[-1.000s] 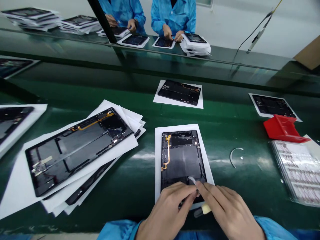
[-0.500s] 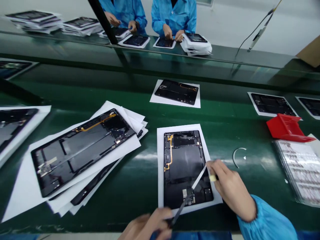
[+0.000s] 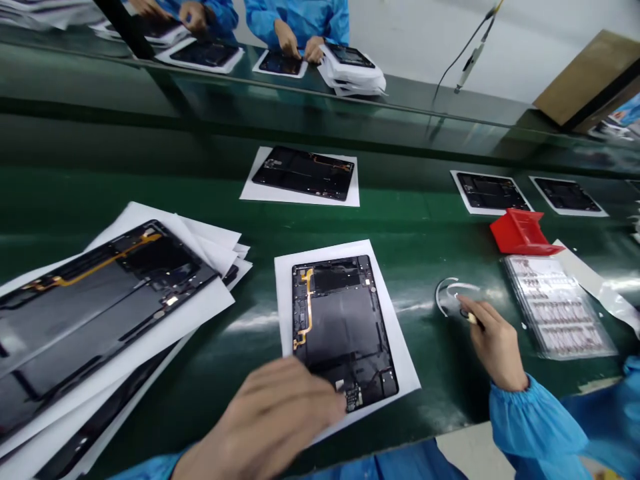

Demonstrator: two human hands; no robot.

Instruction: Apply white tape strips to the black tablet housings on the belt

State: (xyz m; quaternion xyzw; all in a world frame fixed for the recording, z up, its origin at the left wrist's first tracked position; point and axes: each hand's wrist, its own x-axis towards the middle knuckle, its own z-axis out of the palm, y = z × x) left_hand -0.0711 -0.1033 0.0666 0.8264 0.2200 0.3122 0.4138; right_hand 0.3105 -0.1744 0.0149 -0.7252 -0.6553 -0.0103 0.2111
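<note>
From the head camera, the left hand (image 3: 280, 417) is lying flat and loose-fingered on the near end of the black tablet frame (image 3: 340, 327) on its white sheet (image 3: 395, 333), while the right hand (image 3: 493, 340) is pinching a white strip (image 3: 453, 293) against the green belt (image 3: 425, 227), beside the clear parts tray (image 3: 557, 307) that is holding rows of small pieces.

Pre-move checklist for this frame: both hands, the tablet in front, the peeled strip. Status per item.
1. Left hand on the tablet chassis, near edge: ok.
2. Chassis fully on its white sheet: ok.
3. Right hand off the chassis, at the curled white strip on the green belt: ok.
4. Strip let go by the fingertips: cannot tell.
5. Tool held in the left hand: cannot tell, the hand is blurred.
6. Label tray beside the right hand, untouched: ok.
</note>
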